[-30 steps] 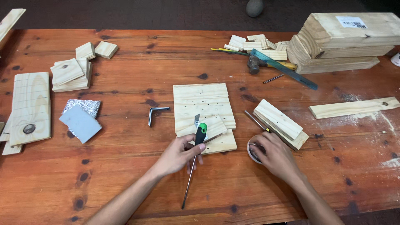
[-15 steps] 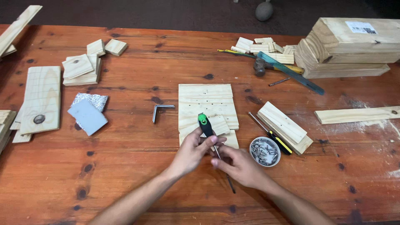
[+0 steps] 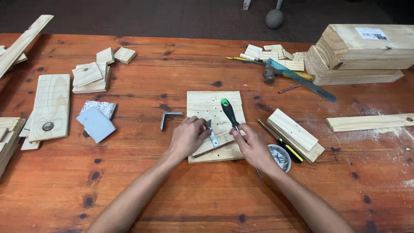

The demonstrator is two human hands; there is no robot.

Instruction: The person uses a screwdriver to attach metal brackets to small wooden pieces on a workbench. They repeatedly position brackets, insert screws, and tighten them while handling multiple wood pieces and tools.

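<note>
A: Where's the screwdriver (image 3: 229,113)?
B: Frame centre, over the pine board (image 3: 215,125), right hand (image 3: 254,149) clasping its shaft.
A: Left hand (image 3: 188,137)?
B: Fingers pinching 1 metal bracket (image 3: 211,134) on that board.

Right hand (image 3: 254,146) moved left from the round dish of screws (image 3: 279,157) onto the pale wooden board (image 3: 214,125), now gripping the green-tipped screwdriver (image 3: 230,114). Left hand (image 3: 187,137) shifted off that handle to pinch a small metal bracket (image 3: 211,134).
</note>
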